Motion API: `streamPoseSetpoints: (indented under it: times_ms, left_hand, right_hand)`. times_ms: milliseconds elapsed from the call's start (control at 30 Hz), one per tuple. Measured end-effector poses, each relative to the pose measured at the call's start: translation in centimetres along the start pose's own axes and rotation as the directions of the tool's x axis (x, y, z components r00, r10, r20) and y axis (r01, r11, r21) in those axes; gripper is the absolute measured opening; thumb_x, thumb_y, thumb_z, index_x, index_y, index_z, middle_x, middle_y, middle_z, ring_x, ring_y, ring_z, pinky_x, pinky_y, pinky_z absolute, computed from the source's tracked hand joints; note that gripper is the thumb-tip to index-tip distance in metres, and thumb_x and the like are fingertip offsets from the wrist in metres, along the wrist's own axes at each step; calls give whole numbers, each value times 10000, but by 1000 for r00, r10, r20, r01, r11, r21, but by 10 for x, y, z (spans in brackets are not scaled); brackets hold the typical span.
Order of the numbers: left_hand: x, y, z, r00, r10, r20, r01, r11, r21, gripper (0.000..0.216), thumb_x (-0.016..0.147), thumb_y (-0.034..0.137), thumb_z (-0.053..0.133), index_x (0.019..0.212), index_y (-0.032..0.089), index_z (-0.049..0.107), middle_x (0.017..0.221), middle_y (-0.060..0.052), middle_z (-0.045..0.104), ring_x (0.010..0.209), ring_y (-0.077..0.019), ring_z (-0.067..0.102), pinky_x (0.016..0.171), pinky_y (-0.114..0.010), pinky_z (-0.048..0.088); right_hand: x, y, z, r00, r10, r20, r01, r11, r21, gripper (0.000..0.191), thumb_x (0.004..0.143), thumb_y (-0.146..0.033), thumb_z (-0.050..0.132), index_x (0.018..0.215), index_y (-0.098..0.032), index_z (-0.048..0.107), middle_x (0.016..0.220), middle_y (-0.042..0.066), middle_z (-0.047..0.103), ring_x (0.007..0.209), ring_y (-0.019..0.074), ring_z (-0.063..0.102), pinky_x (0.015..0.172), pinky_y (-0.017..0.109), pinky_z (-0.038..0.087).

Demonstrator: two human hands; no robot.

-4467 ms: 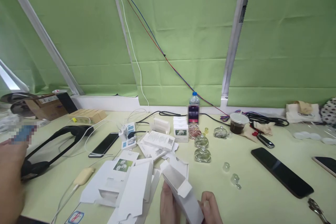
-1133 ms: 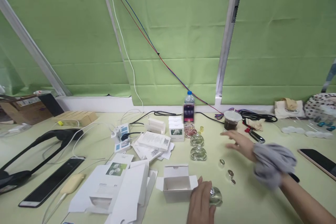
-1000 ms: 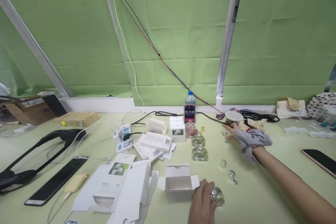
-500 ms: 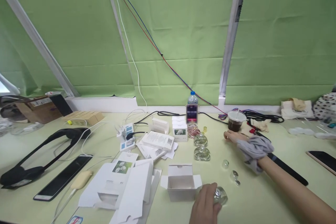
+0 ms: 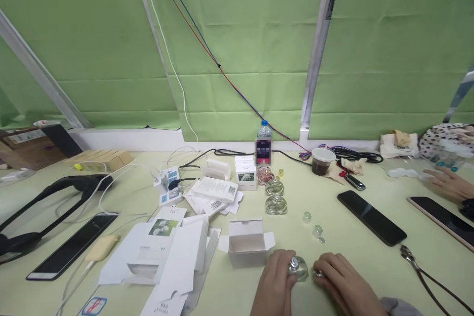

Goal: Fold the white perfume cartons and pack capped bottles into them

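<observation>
My left hand point(image 5: 274, 284) is closed around the side of a small clear glass perfume bottle point(image 5: 301, 270), whose metal neck faces up. Just right of the bottle, my right hand point(image 5: 344, 281) is pinched shut at the fingertips; a small shiny bit shows between them, too small to name. Behind my left hand stands an open white carton point(image 5: 247, 251) with its flaps spread. Ahead of my hands lie a greenish bottle cap point(image 5: 307, 217) and another small clear cap point(image 5: 317, 231) with a tiny piece beside it. Two clear glass bottles point(image 5: 276, 205) lie farther back.
Flattened white boxes point(image 5: 163, 252), a power strip point(image 5: 170, 185) and a phone point(image 5: 72, 247) are on the left. A lidded drink cup point(image 5: 323, 162), a water bottle point(image 5: 263, 143) and a black phone point(image 5: 372, 217) stand or lie beyond. Another person's hand point(image 5: 450, 182) rests at far right.
My right hand has come back from near the drink cup to beside the perfume bottle, its fingertips now pinched. My left hand still holds the bottle. The view has shifted right.
</observation>
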State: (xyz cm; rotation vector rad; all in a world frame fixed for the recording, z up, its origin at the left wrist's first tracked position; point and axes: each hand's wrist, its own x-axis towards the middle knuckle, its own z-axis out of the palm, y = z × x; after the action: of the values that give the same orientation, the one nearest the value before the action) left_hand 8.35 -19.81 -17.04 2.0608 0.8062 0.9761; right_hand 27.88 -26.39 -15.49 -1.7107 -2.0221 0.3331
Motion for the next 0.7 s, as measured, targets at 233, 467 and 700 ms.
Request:
streamPoseSetpoints:
  times_ms: [233, 467, 700]
  left_hand:
    - [2, 4, -9, 999, -6, 43, 9, 998, -66, 399, 828, 44, 481, 1182, 213, 551, 1088, -67, 620, 1003, -206, 574, 885, -313, 463]
    - [5, 13, -19, 988, -54, 146, 66, 995, -75, 459, 813, 20, 498, 1223, 223, 517, 1164, -73, 594, 1073, -211, 554, 925, -320, 448]
    - [3, 13, -18, 981, -75, 177, 93, 991, -94, 560, 778, -16, 484, 1273, 245, 493, 1146, -61, 612, 1033, -210, 580, 904, -322, 463]
  right_hand:
    - [1, 14, 23, 975, -140, -173, 101, 971, -219, 105, 890, -213, 543, 933, -273, 619, 1031, 57, 657, 937, 235, 599, 753, 334, 561]
    - [0, 6, 12, 881, -159, -445, 130, 987, -96, 165, 923, -254, 503, 1049, -240, 609, 1113, 90, 639, 1038, 233, 590, 839, 339, 551]
    - [17, -32, -10, 926, -35, -376, 132, 962, 237, 125, 937, -231, 514, 1029, -244, 598, 971, 27, 693, 877, 139, 683, 772, 161, 546]
